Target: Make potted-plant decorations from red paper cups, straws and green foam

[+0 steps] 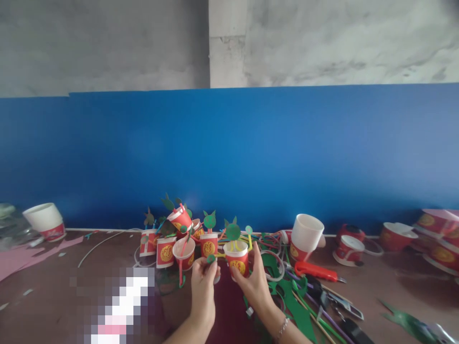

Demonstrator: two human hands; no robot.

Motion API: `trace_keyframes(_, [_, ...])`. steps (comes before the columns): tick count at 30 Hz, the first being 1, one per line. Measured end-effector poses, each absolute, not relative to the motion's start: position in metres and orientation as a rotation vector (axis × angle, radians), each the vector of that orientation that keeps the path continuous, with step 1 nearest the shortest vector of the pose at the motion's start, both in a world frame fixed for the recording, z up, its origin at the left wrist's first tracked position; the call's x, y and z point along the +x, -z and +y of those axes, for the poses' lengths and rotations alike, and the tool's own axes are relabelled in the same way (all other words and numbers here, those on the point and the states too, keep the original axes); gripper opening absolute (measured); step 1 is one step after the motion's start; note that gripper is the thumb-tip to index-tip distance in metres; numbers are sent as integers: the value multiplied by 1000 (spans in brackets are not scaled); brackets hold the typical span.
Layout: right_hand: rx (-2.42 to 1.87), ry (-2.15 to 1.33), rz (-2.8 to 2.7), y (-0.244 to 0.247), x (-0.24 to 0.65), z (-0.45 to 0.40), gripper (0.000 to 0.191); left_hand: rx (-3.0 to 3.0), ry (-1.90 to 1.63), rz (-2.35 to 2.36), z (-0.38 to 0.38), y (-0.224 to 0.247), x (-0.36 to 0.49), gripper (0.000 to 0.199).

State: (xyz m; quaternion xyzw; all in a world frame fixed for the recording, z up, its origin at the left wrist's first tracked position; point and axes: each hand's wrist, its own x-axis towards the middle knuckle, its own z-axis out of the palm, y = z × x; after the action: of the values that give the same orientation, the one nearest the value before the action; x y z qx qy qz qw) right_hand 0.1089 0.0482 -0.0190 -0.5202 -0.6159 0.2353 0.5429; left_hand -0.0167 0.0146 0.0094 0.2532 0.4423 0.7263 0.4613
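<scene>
My right hand [256, 282] is wrapped around a small red and white paper cup [238, 263] with a yellow emblem, held upright. Yellow stems rise from this cup; they carry a green paper head [233, 232] with pointed ears and a small green disc [248, 230]. Between thumb and fingers, my left hand [205, 286] pinches another green paper disc [211, 258], just left of the cup. A short yellow stem [221, 255] shows between disc and cup; whether it joins them I cannot tell. Similar decorated cups [165, 252] cluster behind my left hand.
To the right are a stack of white-rimmed cups [307, 233], an orange-red handled tool [316, 271], green paper scraps [297, 306], straws and green scissors [412, 319]. More red cups [396, 236] line the right. Pink paper [21, 258] lies left. A blue panel [229, 153] backs the table.
</scene>
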Motion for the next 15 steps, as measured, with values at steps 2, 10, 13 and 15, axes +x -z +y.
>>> trace_keyframes(2, [-1180,-592,-1441,19,109,48,85,642,-1794,1111,17,-14,-15,31])
trace_keyframes(10, [-988,-765,-1460,8,119,41,78,758,-1817,991,35,-28,-6,29])
trace_keyframes(13, [-956,-806,-1450,11,120,42,83,750,-1774,946,40,-29,-9,29])
trace_keyframes(15, [-973,-803,-1439,13,119,44,85,755,-1757,945,41,-28,-11,28])
